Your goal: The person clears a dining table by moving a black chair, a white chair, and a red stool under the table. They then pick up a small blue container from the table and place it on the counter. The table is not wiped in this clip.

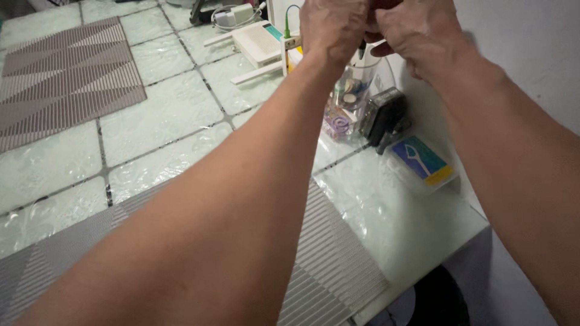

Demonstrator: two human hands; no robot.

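I observe the left hand [332,27] and right hand [417,33] raised together at the top edge, fingers curled and pinching a small dark object [362,48], partly hidden. It hangs above a clear container [356,84] on the glass table [181,115], near a white router [257,42].

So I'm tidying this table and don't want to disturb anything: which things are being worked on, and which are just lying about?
In hand:
left hand
right hand
dark slim object gripped between them, kind unclear

Lying about:
clear organiser
black box
blue-and-yellow packet
white router
striped placemat
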